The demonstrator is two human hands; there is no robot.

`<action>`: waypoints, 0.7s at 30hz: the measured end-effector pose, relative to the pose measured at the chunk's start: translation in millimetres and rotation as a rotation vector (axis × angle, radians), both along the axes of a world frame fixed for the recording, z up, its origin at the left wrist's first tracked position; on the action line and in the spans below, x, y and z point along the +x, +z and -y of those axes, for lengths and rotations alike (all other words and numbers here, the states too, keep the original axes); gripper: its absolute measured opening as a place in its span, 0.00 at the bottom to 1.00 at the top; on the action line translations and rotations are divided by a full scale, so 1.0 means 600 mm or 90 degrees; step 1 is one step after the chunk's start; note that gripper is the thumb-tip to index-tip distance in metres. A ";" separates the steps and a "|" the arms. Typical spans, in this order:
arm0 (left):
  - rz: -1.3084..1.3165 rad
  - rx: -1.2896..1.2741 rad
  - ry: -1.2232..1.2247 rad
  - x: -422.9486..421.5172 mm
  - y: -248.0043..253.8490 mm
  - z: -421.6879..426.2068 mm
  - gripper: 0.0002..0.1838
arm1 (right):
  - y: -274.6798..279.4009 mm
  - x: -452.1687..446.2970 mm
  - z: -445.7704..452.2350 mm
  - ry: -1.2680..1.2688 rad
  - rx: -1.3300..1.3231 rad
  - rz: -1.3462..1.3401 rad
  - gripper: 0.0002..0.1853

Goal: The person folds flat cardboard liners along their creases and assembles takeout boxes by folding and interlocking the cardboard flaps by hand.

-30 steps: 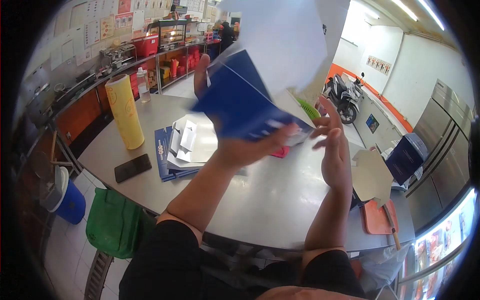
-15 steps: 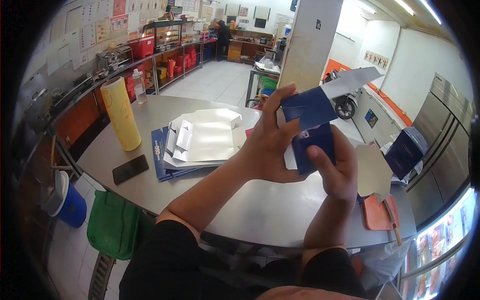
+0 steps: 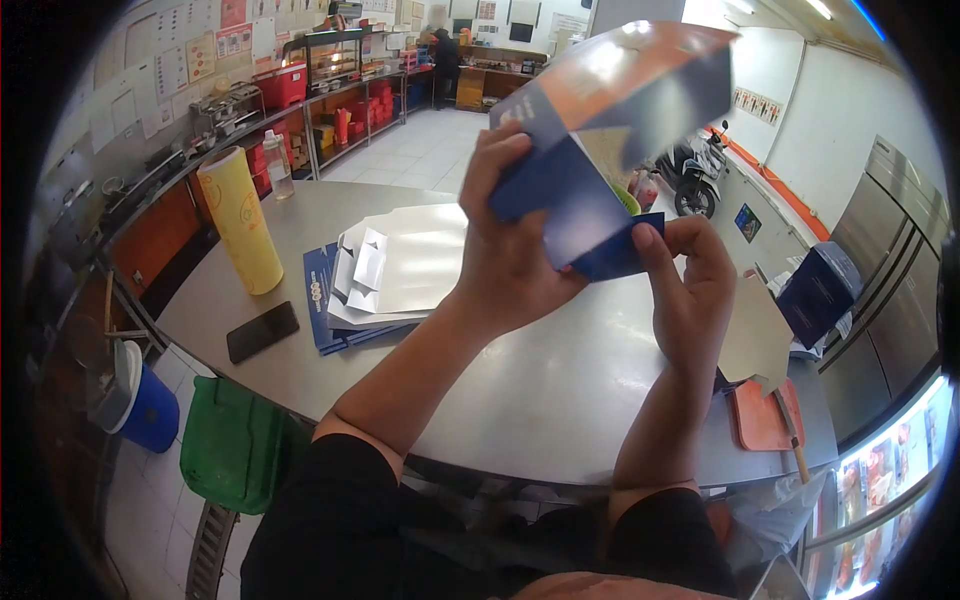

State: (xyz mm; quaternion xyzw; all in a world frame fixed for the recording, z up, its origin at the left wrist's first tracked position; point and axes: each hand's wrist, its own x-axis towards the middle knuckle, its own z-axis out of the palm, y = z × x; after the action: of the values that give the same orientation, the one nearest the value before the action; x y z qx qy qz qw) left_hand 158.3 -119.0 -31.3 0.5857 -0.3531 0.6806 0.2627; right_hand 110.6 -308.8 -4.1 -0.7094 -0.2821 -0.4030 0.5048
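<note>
1. Box [image 3: 550, 185] is up in the air above the desk [image 3: 540, 400], around its far edge and tilted, not resting on anything. Blue and orange card, partly folded, with a gap showing between the panels.

2. Left hand [image 3: 510, 235] is half curled round the near left side, fingers up along the outer panel. Right hand [image 3: 700, 285] is nearly closed, thumb and bent forefinger pinching a small blue flap [image 3: 615, 258] at the lower right corner.

3. Pretty sure it's light, so weight shouldn't be a bother. Looks stiffish across the big panels, but I'd guess it bends easily at the creases.

4. That shiny print is probably a bit slippery, so I'd go with flat fingers over a wide bit of panel, not just fingertips.

5. Best holds imo: one side wall, plus the flap close to its fold. Tugging on the loose tip might crease or tear it.

6. Don't squeeze the middle hard, it'd likely cave in. Blurry up top, so can't tell how those panels join.
</note>
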 end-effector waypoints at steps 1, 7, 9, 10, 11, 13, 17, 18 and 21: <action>0.001 0.004 -0.017 0.000 -0.001 0.003 0.59 | -0.002 0.001 -0.002 -0.007 0.003 -0.002 0.13; -0.011 0.045 -0.150 0.016 -0.016 0.023 0.50 | 0.000 -0.002 -0.008 -0.101 -0.153 0.169 0.05; -0.021 0.063 -0.148 0.016 -0.017 0.025 0.48 | -0.003 0.002 -0.008 -0.081 -0.159 0.149 0.03; -0.027 0.073 -0.147 0.015 -0.017 0.026 0.48 | -0.004 0.008 -0.008 -0.065 -0.145 0.137 0.03; -0.044 0.068 -0.132 0.013 -0.015 0.025 0.47 | -0.004 0.011 -0.008 -0.049 -0.130 0.127 0.03; -0.076 0.056 -0.100 0.000 -0.003 0.016 0.45 | -0.003 0.005 -0.004 -0.060 -0.087 0.067 0.05; -0.182 0.028 -0.066 -0.015 0.004 0.008 0.38 | -0.006 0.005 0.003 0.049 0.005 0.018 0.12; -0.157 0.036 -0.057 -0.010 0.002 0.008 0.41 | -0.007 0.005 0.002 0.057 0.009 0.009 0.11; -0.089 0.052 -0.022 0.002 -0.001 0.007 0.51 | -0.007 0.004 0.001 0.090 0.018 0.006 0.10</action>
State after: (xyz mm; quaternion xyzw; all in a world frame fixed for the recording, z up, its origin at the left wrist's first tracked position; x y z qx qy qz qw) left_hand 159.6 -123.1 -31.7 0.6355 -0.3716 0.6186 0.2747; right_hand 113.2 -309.4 -8.2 -0.6787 -0.3282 -0.3733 0.5406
